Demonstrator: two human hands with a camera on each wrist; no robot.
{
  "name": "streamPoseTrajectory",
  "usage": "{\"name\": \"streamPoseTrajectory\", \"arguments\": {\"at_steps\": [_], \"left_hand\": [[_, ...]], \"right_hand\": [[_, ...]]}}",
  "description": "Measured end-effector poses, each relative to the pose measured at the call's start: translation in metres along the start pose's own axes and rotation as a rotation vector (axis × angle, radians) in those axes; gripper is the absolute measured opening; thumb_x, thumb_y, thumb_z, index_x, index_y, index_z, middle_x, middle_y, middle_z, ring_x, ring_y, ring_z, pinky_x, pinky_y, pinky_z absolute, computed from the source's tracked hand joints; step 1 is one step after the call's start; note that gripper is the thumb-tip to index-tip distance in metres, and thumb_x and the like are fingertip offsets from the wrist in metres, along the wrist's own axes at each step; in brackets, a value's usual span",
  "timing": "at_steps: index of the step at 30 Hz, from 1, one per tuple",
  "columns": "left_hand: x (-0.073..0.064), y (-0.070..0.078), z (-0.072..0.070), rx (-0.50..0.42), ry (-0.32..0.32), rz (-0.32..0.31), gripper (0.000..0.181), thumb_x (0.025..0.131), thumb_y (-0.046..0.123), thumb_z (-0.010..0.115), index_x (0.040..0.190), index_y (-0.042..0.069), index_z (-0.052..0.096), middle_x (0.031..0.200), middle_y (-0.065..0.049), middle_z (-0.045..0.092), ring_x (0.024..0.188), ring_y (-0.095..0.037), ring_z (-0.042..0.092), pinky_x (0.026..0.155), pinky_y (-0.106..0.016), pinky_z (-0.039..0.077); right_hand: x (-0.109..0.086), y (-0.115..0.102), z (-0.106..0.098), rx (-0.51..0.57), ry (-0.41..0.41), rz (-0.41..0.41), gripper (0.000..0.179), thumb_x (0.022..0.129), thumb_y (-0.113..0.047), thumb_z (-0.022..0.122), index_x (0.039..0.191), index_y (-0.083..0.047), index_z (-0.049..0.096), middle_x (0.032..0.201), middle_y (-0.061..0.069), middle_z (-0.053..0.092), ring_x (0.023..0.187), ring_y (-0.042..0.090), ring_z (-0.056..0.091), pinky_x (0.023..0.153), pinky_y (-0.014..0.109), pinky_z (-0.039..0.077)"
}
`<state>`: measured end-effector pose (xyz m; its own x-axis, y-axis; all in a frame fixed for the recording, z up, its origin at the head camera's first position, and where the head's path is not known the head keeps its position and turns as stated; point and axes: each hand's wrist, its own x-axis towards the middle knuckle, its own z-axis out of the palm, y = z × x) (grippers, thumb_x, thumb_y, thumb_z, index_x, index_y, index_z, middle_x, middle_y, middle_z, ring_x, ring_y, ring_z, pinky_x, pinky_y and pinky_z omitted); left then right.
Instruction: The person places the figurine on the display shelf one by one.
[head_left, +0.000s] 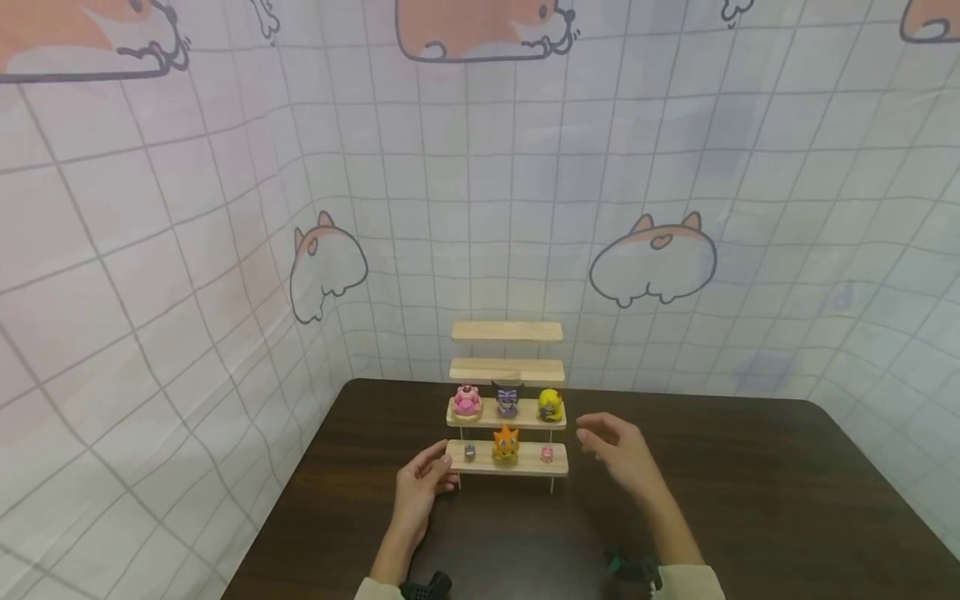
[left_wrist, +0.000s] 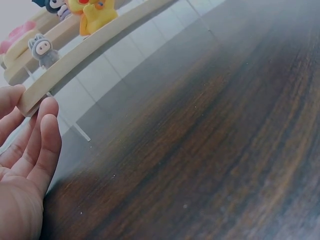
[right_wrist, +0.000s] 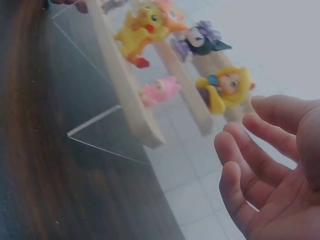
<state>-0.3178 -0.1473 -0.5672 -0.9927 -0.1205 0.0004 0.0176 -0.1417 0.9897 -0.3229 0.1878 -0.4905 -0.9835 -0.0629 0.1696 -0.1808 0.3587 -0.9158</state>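
Note:
A stepped wooden display stand with clear legs bears small toy figures. My left hand pinches the left end of its lowest board, thumb near the top and fingers beneath. On that board sit a small grey figure, an orange-and-yellow figure and a small pink figure. The board above carries a larger pink figure, a purple-and-black figure and a yellow-haired figure. Off the stand's right side, my right hand hovers with loosely bent fingers, holding nothing.
Two higher boards, the third and the top one, bear no figures. Everything stands on a dark wooden table. Behind it hangs a white grid-patterned cloth with dog drawings.

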Motion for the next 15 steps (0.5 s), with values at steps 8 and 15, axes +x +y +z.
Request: {"name": "streamPoseTrajectory", "arguments": {"at_steps": [8,15], "left_hand": [[0.003,0.0,0.002,0.0,0.019,0.008,0.046,0.099,0.025,0.069,0.138,0.002,0.062,0.092,-0.002,0.074,0.074,-0.013,0.071,0.069,-0.026,0.061],[0.002,0.012,0.0,0.162,0.148,0.103,0.033,0.1,0.018,0.068,0.129,0.003,0.068,0.103,-0.01,0.071,0.082,-0.015,0.069,0.068,-0.025,0.06]], "right_hand": [[-0.002,-0.006,-0.021,-0.021,0.031,0.001,0.034,0.1,-0.031,0.068,0.127,-0.01,0.067,0.121,0.018,0.071,0.093,0.016,0.07,0.082,0.038,0.057],[-0.009,-0.016,-0.048,-0.054,-0.022,-0.04,0.042,0.102,-0.034,0.065,0.134,-0.008,0.063,0.127,0.017,0.069,0.098,0.012,0.07,0.086,0.031,0.057]]}}
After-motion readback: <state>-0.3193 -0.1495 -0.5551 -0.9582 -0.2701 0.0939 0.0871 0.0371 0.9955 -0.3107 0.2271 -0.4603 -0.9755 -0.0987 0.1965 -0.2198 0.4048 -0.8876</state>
